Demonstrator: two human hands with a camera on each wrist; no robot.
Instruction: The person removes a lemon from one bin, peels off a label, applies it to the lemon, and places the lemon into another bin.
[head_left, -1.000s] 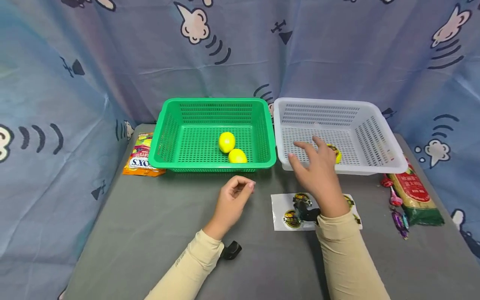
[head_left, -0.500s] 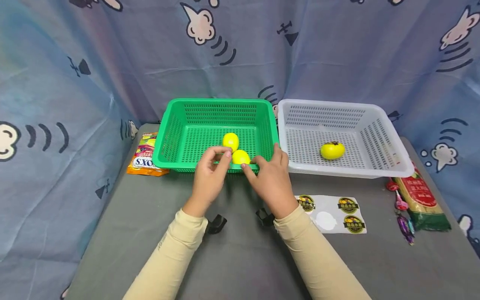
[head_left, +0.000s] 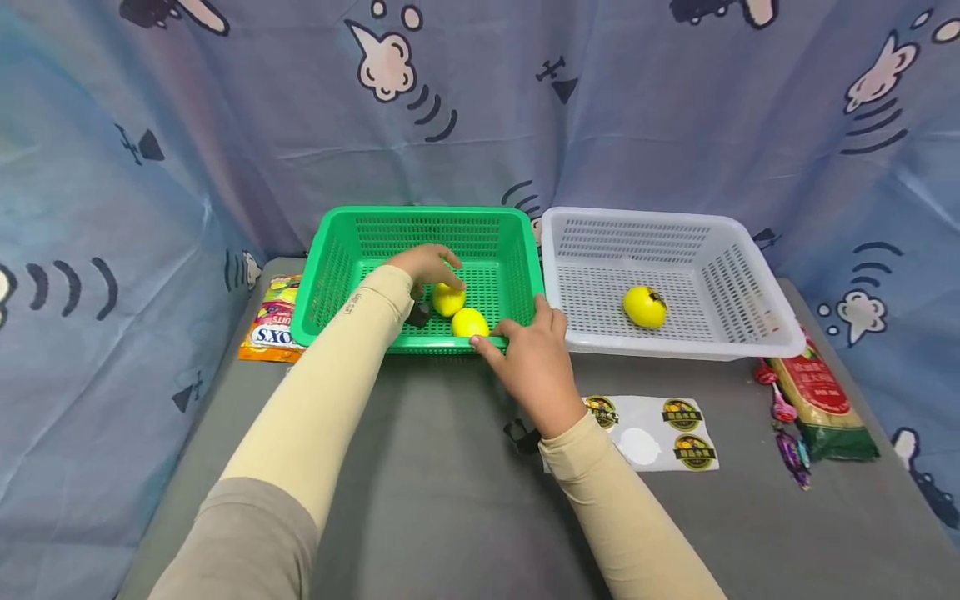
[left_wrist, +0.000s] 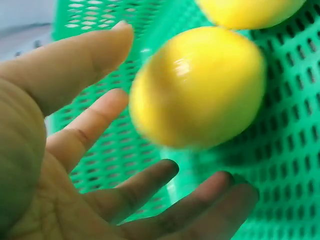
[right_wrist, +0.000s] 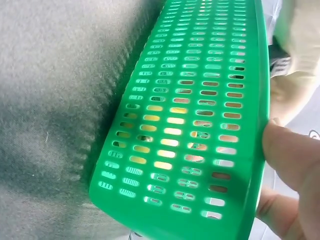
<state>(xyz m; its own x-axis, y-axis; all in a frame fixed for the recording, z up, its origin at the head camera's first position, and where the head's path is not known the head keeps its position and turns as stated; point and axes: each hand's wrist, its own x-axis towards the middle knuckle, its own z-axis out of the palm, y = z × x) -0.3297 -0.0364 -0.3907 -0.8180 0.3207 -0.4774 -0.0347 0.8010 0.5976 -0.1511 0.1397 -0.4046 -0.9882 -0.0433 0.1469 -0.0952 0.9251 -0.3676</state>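
My left hand (head_left: 429,265) is inside the green basket (head_left: 420,213), its fingers spread around a yellow lemon (left_wrist: 197,90). In the left wrist view, thumb and fingers are apart, and none clearly grips the fruit. A second lemon (head_left: 470,322) lies nearer the front wall. My right hand (head_left: 538,367) holds the basket's front rim near the right corner, the thumb (right_wrist: 287,150) on the outer side and a finger behind it. Inside the white basket (head_left: 637,218) rests another lemon (head_left: 643,307) with a dark sticker on it.
A sheet of round stickers (head_left: 660,433), one spot blank, lies right of my right wrist. A candy bag (head_left: 273,321) stands left of the green basket. On the right are a red and green packet (head_left: 821,400) and wrapped candies (head_left: 791,454). Patterned cloth hangs behind.
The left hand has moved forward from the table into the green basket, over the lemons. My right hand has gone from the white basket to the green basket's rim, where it stays.
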